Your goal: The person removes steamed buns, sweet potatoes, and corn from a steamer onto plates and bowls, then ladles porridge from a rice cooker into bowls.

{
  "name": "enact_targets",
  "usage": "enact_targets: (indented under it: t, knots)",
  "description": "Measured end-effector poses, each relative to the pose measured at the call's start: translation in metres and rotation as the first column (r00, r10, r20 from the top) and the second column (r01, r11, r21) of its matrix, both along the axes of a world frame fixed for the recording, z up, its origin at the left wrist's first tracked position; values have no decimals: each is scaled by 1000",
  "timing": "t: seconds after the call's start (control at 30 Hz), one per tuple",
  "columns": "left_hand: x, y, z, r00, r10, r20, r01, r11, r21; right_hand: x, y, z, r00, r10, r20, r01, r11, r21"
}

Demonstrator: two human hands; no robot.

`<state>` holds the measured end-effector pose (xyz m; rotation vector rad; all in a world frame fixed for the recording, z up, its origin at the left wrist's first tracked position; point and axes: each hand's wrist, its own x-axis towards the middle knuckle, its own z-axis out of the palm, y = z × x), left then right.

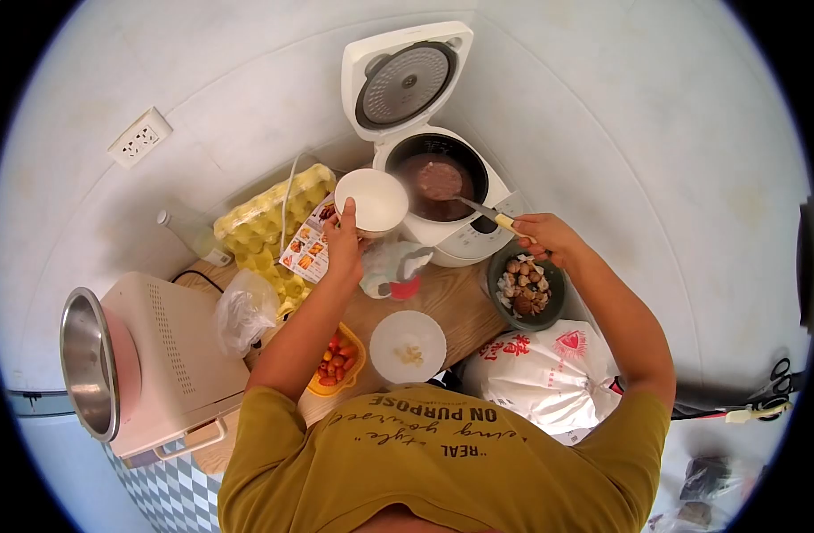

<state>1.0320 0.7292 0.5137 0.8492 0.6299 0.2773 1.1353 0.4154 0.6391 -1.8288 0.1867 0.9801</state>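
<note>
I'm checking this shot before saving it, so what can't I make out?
From the head view:
Far end of the ladle: covered by brown food.
Bottom of the pot: hidden by the same food.
Contents of the tied bag: hidden by its plastic.
Print on the flyer: too small.

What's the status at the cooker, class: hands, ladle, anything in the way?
Left hand holding white bowl. Right hand gripping ladle, scoop loaded, at open rice cooker. Lid raised, clear of ladle.

We find the rice cooker (456,242) approachable from above; its raised lid (408,82) bars the rear, the ladle (488,213) crosses its right rim, and the white bowl (374,201) flanks its left.
</note>
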Motion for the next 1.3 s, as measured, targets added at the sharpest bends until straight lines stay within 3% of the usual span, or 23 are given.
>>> enact_targets:
  t: [0.2,0.33,0.47,0.57,0.63,0.7,0.8,0.9,0.97,1.0,1.1,1.13,1.17,1.23,1.3]
  knots:
    - [25,-17,6,996,85,-16,-81,980,182,-9,-11,55,992,12,124,-4,998,-62]
    - [41,-35,23,998,44,-37,-37,987,158,-26,-12,101,980,45,192,-31,997,-75]
    - [65,-45,5,997,-74,-15,74,996,46,-43,-10,113,957,76,279,-41,991,-128]
    - [70,-54,4,991,-136,-5,136,991,-4,-55,-14,87,785,283,550,-151,950,-273]
    - [70,-59,5,990,-142,4,142,990,-15,-66,-16,74,480,482,733,-55,851,-523]
    - [72,-57,-1,976,-189,104,196,978,-65,-72,-21,64,88,687,722,101,715,-692]
    - [74,-54,-9,964,-205,171,224,969,-106,-74,-27,62,35,714,699,128,691,-712]
    - [76,-50,-12,959,-213,188,236,965,-111,-72,-28,47,469,298,831,-131,954,-268]
    - [75,-44,-14,951,-240,195,265,958,-112,-72,-24,61,862,15,506,-23,1000,10]
    - [71,-40,-13,945,-262,197,288,951,-115,-71,-20,67,960,-113,255,85,989,120]
    - [56,-29,-7,930,-282,235,323,933,-159,-57,-13,68,964,-173,203,138,975,174]
    - [50,-26,-3,926,-279,256,328,928,-178,-42,-19,56,964,-87,253,70,995,75]
    - [43,-22,2,937,-269,222,308,937,-164,-29,-17,43,906,76,416,-36,994,-102]
    - [33,-16,11,956,-244,161,266,955,-133,-5,-11,13,666,440,602,-140,867,-479]
    - [33,-7,4,962,-235,140,249,964,-90,13,0,-25,440,636,634,-66,727,-683]
